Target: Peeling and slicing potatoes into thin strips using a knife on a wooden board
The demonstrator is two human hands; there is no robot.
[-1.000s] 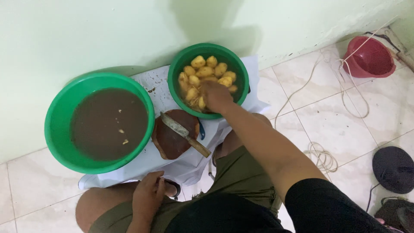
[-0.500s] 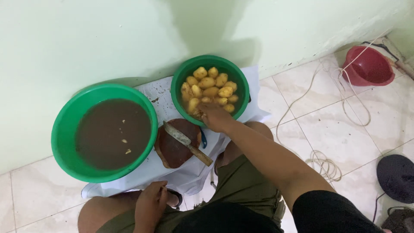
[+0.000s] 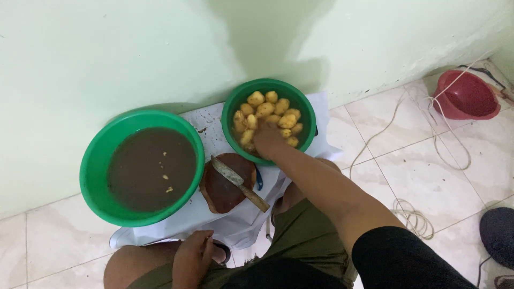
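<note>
Left grip: left hand (image 3: 191, 257) rests on the person's bare knee at the bottom edge, fingers loosely curled, holding nothing. Far left on the white cloth (image 3: 214, 128) sits a large green basin (image 3: 93, 160) filled with murky brown water, a few pale bits floating on it. Just beside its right rim lies a round dark-brown board (image 3: 225, 192), and a knife (image 3: 238, 182) with a wooden handle lies diagonally across it, blade up-left, untouched. Next right, a smaller green bowl (image 3: 267, 88) stands against the pale green wall, holding a heap of yellow peeled potatoes (image 3: 265, 109). Right hand (image 3: 267, 140) reaches into the near side of that bowl, fingers down among the potatoes; whether they close on one cannot be told, since the back of the hand hides the fingertips. Black sleeve covers the upper arm. Further right, a white cord trails over the tiled floor toward a red bowl (image 3: 463, 96) in the corner.
</note>
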